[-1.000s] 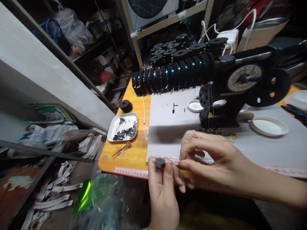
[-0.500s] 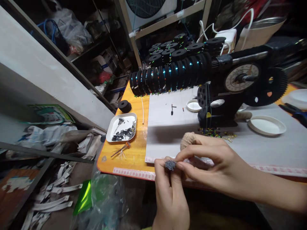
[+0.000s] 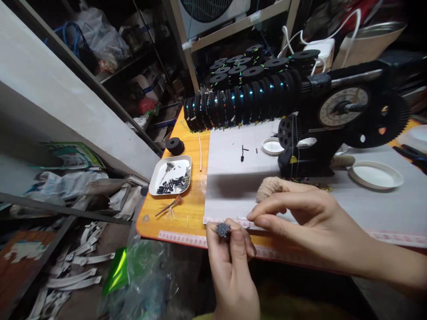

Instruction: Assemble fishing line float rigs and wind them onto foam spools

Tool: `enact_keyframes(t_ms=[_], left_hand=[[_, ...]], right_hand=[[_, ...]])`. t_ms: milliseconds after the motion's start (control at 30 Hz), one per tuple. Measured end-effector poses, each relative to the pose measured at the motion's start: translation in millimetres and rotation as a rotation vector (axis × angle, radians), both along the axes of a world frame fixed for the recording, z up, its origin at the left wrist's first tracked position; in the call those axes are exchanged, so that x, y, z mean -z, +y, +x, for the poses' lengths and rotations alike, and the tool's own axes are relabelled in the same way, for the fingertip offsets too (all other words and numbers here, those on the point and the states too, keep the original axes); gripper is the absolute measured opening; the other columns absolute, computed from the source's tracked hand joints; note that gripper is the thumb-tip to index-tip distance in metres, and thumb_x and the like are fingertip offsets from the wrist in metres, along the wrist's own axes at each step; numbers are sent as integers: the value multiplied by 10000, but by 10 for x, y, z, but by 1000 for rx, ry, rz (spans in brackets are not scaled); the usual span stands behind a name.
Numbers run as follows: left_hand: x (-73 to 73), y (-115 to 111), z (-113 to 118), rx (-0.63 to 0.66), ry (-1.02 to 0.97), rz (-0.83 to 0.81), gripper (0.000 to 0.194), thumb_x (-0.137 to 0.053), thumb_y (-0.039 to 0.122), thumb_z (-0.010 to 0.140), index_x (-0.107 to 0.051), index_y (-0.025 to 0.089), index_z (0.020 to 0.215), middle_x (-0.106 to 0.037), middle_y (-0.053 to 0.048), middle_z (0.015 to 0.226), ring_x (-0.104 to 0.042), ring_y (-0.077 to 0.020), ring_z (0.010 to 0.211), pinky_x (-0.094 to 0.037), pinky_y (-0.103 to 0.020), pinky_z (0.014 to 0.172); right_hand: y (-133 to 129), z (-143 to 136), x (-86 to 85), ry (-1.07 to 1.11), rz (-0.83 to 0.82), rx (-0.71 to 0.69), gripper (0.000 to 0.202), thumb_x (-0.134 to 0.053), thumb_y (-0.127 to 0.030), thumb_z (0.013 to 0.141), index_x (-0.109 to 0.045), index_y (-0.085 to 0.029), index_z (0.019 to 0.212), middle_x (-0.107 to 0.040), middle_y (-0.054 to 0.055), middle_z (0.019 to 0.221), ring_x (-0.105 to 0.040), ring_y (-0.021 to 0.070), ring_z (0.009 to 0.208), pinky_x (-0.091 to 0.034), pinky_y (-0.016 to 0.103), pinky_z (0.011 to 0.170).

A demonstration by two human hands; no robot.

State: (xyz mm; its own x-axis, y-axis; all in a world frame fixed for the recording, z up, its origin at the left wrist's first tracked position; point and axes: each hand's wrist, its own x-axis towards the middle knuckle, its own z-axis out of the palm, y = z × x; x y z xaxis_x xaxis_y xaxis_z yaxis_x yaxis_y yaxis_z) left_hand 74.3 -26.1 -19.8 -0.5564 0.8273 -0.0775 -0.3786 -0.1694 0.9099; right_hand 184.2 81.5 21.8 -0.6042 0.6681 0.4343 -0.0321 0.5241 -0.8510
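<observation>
My left hand (image 3: 233, 266) is closed around a bundle of thin dark grey rods (image 3: 223, 230), whose round ends point up between thumb and fingers. To its right, my right hand (image 3: 310, 218) has thumb and index finger close together in a pinch, a short way from the bundle. Whether something tiny sits between those fingertips I cannot make out. A beige knitted finger cover (image 3: 267, 190) is on another finger of this hand. Both hands are over the front edge of the table, before the white work sheet (image 3: 230, 202).
A black machine (image 3: 307, 151) carrying a row of black spools (image 3: 240, 102) stands behind my hands. On the left are a white tray (image 3: 151, 186) of small black parts, a bunch of wires (image 3: 170, 206) and black discs (image 3: 175, 146). A white dish (image 3: 376, 174) lies right.
My hands have drawn apart: the left with the bundle has moved slightly left, while the right fingertips have come away from the bundle. The view has shifted a little.
</observation>
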Motion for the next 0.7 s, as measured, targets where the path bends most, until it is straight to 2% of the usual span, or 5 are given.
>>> enact_keyframes(t_ms=[300, 467, 600, 700], left_hand=[[-40, 10, 24, 34, -28, -74, 307, -642, 496, 915, -535, 214, 860, -463, 49, 665, -428, -106, 625, -408, -224, 633], [-66, 9, 30, 25, -76, -97, 327, -689, 509, 875, -549, 214, 867, -476, 54, 660, -433, -93, 622, -417, -200, 628], [-77, 12, 11, 31, -142, -71, 321, -715, 484, 866, -553, 207, 854, -472, 58, 641, -423, -83, 603, -411, -177, 598], [-65, 8, -22, 45, -172, 15, 283, -708, 431, 889, -551, 203, 831, -444, 63, 632, -390, -70, 566, -370, -157, 536]], right_hand=[[7, 4, -9, 3, -109, -24, 121, -700, -286, 909, -789, -241, 842, -684, 16, 762, -617, 116, 717, -493, 215, 628], [5, -6, -10, 5, -96, -16, 133, -698, -290, 908, -792, -235, 830, -680, 25, 744, -614, 127, 705, -499, 222, 611], [19, -2, 10, 1, -24, -15, 119, -699, -255, 905, -794, -222, 841, -666, 29, 742, -618, 127, 695, -499, 221, 602], [39, 15, 41, -9, 143, -38, 98, -701, -181, 894, -797, -201, 895, -638, 30, 764, -601, 108, 688, -478, 195, 578]])
